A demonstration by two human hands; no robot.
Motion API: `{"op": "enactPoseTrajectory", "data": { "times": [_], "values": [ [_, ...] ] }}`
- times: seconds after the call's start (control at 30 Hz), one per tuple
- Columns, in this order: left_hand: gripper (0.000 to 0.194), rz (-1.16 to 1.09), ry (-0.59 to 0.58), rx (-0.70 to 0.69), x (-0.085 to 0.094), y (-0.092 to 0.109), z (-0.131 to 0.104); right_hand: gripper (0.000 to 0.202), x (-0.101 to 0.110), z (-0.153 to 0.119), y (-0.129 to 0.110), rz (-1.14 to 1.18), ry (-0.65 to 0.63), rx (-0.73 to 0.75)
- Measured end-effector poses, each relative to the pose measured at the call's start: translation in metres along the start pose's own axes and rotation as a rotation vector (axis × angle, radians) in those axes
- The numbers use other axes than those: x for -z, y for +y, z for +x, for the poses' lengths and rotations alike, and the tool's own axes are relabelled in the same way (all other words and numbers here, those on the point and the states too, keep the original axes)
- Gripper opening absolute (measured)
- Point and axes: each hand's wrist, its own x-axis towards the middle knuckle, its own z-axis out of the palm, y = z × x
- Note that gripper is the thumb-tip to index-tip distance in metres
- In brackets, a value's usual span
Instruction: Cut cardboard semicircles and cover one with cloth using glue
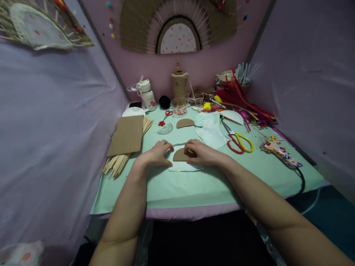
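Observation:
A small brown cardboard half-circle (179, 155) lies flat side toward me on a piece of pale patterned cloth (184, 167) near the table's front. My right hand (200, 152) has its curled fingers and thumb on the half-circle's right end. At the cloth's left edge rests my left hand (159, 153), thumb and fingers apart in a curve, with nothing between them. Behind the hands sit a second cardboard half-circle (185, 123) and more pale cloth pieces (212, 136).
On the right are large scissors (238, 142) and a glue gun (281, 152) with a black cord. Cardboard (127, 135) covers thin sticks (119, 168) on the left. Farther back are a protractor (165, 129), small red scissors (168, 114), a bead tub (180, 107), twine (179, 85) and a bottle (146, 95).

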Motion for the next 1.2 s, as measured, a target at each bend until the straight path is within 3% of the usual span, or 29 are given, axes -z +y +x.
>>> {"op": "enactPoseTrajectory", "data": {
  "times": [0.17,0.27,0.4,0.67,1.2],
  "values": [
    [0.027,-0.064,0.139,-0.23,-0.006,0.016,0.009,0.021,-0.001,0.0,0.007,0.019,-0.009,0.028],
    [0.022,-0.06,0.109,-0.315,-0.012,0.025,0.013,0.023,0.009,-0.003,0.014,0.082,0.03,0.033],
    [0.021,-0.034,0.127,-0.321,-0.016,0.027,0.015,0.021,0.025,-0.008,0.028,0.152,0.149,-0.079],
    [0.024,-0.004,0.144,-0.405,-0.023,0.023,0.021,0.019,0.02,-0.006,0.026,0.054,-0.007,-0.129],
    [0.026,-0.024,0.091,-0.376,-0.021,0.024,0.021,0.019,0.021,-0.005,0.024,0.052,-0.035,-0.151]
  ]
}}
